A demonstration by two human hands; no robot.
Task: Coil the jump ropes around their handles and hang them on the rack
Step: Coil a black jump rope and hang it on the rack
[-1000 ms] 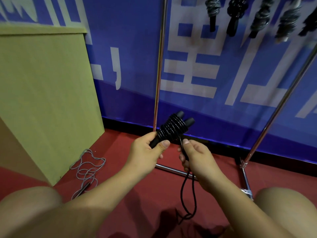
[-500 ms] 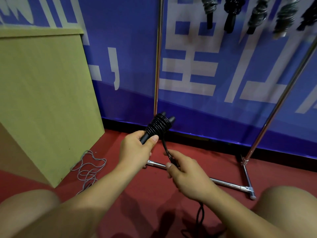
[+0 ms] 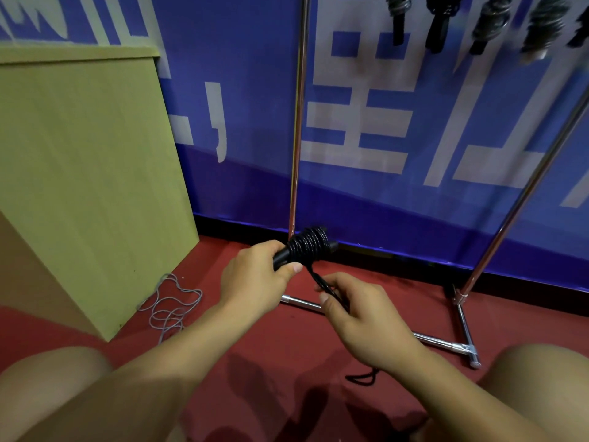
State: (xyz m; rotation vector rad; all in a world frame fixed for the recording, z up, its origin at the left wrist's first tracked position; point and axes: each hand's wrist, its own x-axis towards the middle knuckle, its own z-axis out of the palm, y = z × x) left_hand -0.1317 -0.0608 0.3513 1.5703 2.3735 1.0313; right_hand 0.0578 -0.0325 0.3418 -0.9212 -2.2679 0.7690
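Note:
My left hand (image 3: 255, 277) grips the lower end of a pair of black jump rope handles (image 3: 307, 248), which carry many tight turns of black rope. From the coil the doubled rope (image 3: 314, 275) runs down into my right hand (image 3: 360, 314), which pinches it just below the handles. Its loose loop end (image 3: 363, 376) lies on the red floor behind my right wrist. Several coiled ropes (image 3: 436, 20) hang from the rack at the top right. A grey rope (image 3: 169, 306) lies loose on the floor at the left.
The chrome rack has an upright pole (image 3: 298, 122), a slanted pole (image 3: 522, 193) and a floor bar (image 3: 439, 341). A yellow-green cabinet (image 3: 83, 173) stands at the left. A blue banner (image 3: 366, 122) covers the wall. My knees show at the bottom corners.
The handles have swung from pointing up-right to lying nearly level. My right hand dropped below the coil and drew the rope down and to the right; less loose rope lies on the floor.

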